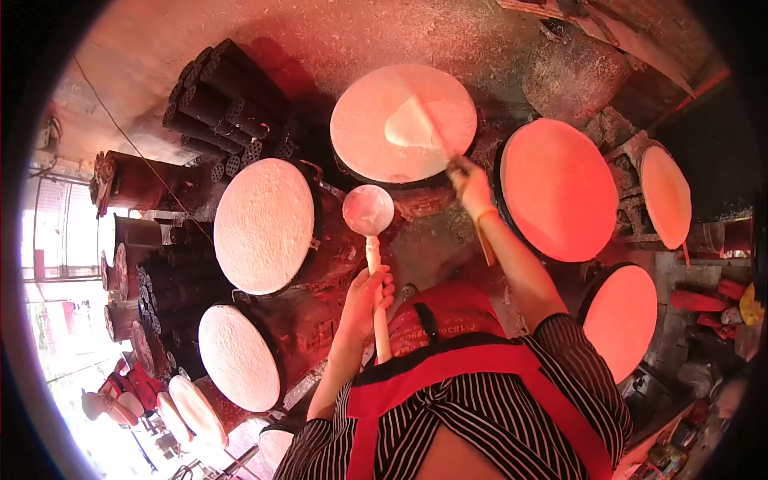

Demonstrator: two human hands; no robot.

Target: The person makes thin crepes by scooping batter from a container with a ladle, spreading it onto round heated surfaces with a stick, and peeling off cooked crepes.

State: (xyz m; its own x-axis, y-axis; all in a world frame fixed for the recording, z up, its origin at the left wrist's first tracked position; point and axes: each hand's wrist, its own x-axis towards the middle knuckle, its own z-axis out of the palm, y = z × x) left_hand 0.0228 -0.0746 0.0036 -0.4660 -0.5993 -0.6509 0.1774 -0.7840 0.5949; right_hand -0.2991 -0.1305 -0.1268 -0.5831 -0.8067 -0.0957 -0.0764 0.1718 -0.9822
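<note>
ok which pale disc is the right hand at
The top-centre disc: the right hand holds a pale paddle over it, while no other disc has a hand at it.

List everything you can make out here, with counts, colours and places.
Large round griddles: five nearest, white- to pink-topped, one ahead, two left, two right
Paddle-shaped spatula: one, pale, over the griddle ahead
Ladle: one, pinkish bowl and pale handle, centre
Perforated coal briquettes: many, black, stacked left
Yellow item: one, unclear, far right
Apron: one, red and black, on the person
Striped top: one, black and white, beneath it
Wristband: one, orange, right wrist
Left hand: one, bare, around the ladle handle
Right hand: one, bare, holding the spatula
</note>
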